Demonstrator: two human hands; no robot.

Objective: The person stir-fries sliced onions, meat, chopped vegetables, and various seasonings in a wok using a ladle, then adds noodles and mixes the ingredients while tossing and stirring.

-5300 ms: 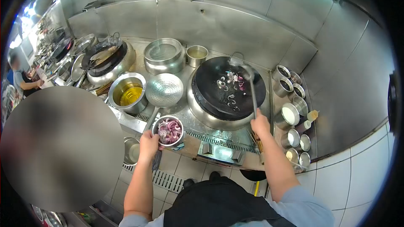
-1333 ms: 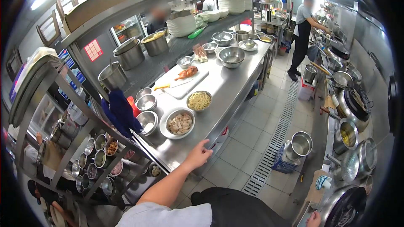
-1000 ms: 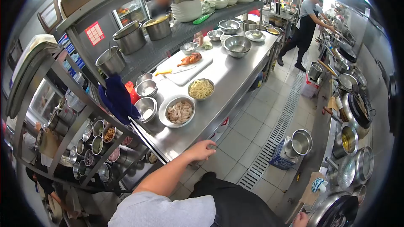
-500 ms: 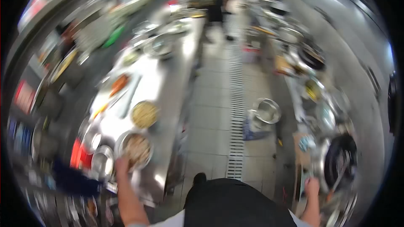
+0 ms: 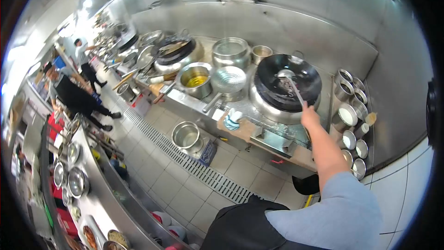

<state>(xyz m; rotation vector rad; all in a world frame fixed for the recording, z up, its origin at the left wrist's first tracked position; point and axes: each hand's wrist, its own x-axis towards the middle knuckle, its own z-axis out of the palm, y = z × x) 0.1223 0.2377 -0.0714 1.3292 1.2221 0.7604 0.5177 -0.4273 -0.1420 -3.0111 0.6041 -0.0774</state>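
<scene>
My right hand (image 5: 310, 116) is closed around the handle of a metal ladle (image 5: 296, 90). The ladle's round head rests inside a large black wok (image 5: 268, 76), which sits on a steel burner ring (image 5: 269, 111). A little dark residue or liquid shows in the bottom of the wok; I cannot make out what it is. My left hand is out of view. At the lower left edge, a bowl of pale strips (image 5: 119, 237) stands on the steel counter (image 5: 99, 169).
A wire strainer (image 5: 230, 79) lies beside a pot of yellow oil (image 5: 195, 79). Several seasoning tins (image 5: 347, 115) line the right wall. A folded cloth (image 5: 232, 119) lies on the stove's front ledge. A metal pot (image 5: 186, 135) stands low by the floor drain (image 5: 185, 162). Two people are farther left.
My view has swung right, from the counter and aisle to the stove. My right hand, earlier beside the wok, now grips the ladle. My left hand, earlier at a bowl, has left the view.
</scene>
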